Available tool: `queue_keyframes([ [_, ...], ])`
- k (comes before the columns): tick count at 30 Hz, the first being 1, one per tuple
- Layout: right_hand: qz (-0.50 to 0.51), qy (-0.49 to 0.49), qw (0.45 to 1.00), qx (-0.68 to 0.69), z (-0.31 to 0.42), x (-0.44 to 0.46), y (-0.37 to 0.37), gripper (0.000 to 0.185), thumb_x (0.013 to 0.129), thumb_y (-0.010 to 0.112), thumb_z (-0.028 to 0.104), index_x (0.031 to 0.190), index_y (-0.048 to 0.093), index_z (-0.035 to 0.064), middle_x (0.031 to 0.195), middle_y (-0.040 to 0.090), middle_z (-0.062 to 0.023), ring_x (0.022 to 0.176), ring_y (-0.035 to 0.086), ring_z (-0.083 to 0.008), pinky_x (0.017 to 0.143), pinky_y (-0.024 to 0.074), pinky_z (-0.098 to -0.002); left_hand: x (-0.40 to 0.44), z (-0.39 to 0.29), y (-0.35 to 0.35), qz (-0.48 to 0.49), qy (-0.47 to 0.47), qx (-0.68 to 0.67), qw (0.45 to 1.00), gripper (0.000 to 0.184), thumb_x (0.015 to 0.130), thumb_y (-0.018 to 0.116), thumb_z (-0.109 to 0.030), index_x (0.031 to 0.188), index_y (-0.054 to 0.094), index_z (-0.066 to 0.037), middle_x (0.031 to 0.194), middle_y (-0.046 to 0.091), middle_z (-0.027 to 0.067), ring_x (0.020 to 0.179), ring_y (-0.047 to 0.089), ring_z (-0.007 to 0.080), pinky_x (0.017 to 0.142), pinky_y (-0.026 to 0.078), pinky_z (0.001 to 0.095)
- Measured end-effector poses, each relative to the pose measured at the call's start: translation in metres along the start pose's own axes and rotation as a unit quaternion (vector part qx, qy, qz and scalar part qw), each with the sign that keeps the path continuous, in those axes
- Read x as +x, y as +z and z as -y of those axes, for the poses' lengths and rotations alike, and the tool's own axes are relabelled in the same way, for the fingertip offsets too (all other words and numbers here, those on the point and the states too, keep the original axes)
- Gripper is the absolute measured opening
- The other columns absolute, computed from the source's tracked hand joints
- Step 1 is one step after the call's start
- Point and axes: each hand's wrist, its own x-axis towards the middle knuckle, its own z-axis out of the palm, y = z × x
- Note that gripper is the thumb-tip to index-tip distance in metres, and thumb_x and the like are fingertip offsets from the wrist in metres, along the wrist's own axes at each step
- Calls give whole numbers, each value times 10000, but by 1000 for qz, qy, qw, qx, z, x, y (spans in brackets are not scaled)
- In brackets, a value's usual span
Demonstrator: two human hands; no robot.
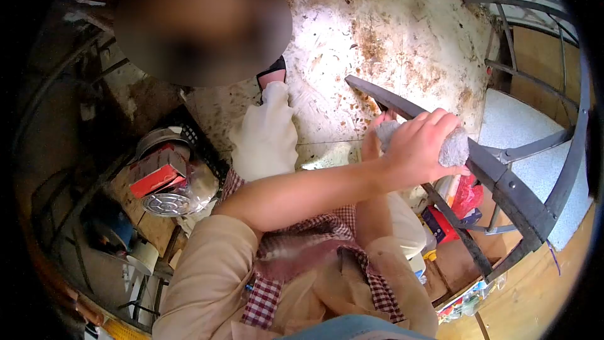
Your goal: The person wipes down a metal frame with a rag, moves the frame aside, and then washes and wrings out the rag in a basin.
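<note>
My left hand reaches across my body to the right. Its fingers press a crumpled grey cloth around a dark grey bar of a frame. My right hand is behind the left forearm and mostly hidden; its visible fingers are closed at the same bar, close to the cloth's other end. The bar slants from the upper middle down to the right, where it meets curved dark frame pieces.
Behind the frame is a pale blue-grey speckled panel. A red box and a foil tray sit on the left. Red and yellow packets lie under the frame. The floor is stained. A blurred round patch covers the upper left.
</note>
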Motion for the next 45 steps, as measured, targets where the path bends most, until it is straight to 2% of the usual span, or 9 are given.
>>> queue_keyframes([
  [13, 26, -21, 998, 61, 25, 15, 16, 328, 886, 431, 172, 1145, 509, -14, 1124, 566, -91, 1015, 534, -176, 919, 389, -303, 8, 4, 3, 39, 1, 88, 995, 702, 614, 693, -546, 1049, 493, -33, 994, 561, 133, 900, 569, 280, 772, 468, 361],
  [16, -1, 278, 720, 636, 31, 27, -27, 332, 887, 428, 170, 1152, 504, -15, 1134, 562, -90, 1025, 531, -173, 926, 385, -303, 11, 6, 4, 66, -21, 59, 996, 652, 603, 735, -473, 1033, 499, -44, 930, 581, 134, 839, 587, 273, 755, 469, 353],
  [19, 144, 201, 969, -5, -98, 3, -65, 443, 923, 358, 266, 1302, 377, 38, 1212, 526, -76, 1144, 460, -230, 943, 333, -290, 13, 9, 6, 54, 0, 30, 998, 594, 597, 774, -374, 1015, 503, -51, 897, 598, 117, 803, 596, 227, 735, 470, 326],
  [23, 52, 307, 947, 78, -137, -7, -65, 363, 919, 326, 162, 1246, 437, 52, 1325, 410, -87, 1102, 491, -236, 826, 426, -366, 12, 12, 8, 66, -10, -24, 997, 514, 635, 765, -225, 1027, 487, -42, 829, 620, 71, 755, 592, 151, 720, 467, 275],
  [25, -86, 484, 690, 531, -43, 17, -49, 352, 879, 384, 95, 1219, 457, 43, 1265, 472, -110, 999, 556, -262, 791, 454, -371, 12, 8, 9, 67, 7, -20, 998, 479, 662, 743, -176, 1036, 478, -35, 818, 622, 59, 748, 588, 129, 716, 467, 267],
  [27, -51, 49, 996, 45, -28, 1, 27, 384, 829, 440, 40, 1212, 461, 58, 1238, 487, -122, 932, 575, -295, 765, 464, -397, 11, 2, 5, 85, -36, -19, 996, 452, 687, 711, -113, 1058, 470, -21, 850, 619, 52, 777, 580, 126, 738, 463, 275],
  [32, 140, 362, 880, 273, -37, 10, -56, 363, 874, 467, 235, 1228, 491, 157, 1194, 525, -115, 973, 578, -251, 807, 460, -266, 9, 13, 3, 79, -30, -7, 996, 430, 691, 694, -74, 1060, 485, -4, 894, 599, 67, 812, 554, 135, 759, 448, 278],
  [35, -55, 89, 991, -84, -176, -34, -61, 360, 851, 445, 89, 1206, 500, 86, 1193, 528, -105, 991, 573, -214, 846, 452, -274, 10, 12, 5, 76, -48, -17, 996, 410, 698, 686, -66, 1053, 491, 0, 897, 598, 65, 811, 550, 136, 764, 444, 279],
  [45, -108, 212, 969, -67, -139, -27, -31, 374, 804, 516, 48, 1173, 531, 106, 1190, 526, -87, 982, 554, -215, 821, 451, -298, 7, 20, 4, 42, -53, -31, 997, 331, 718, 693, -76, 994, 526, -4, 892, 597, 54, 792, 546, 130, 747, 447, 277],
])
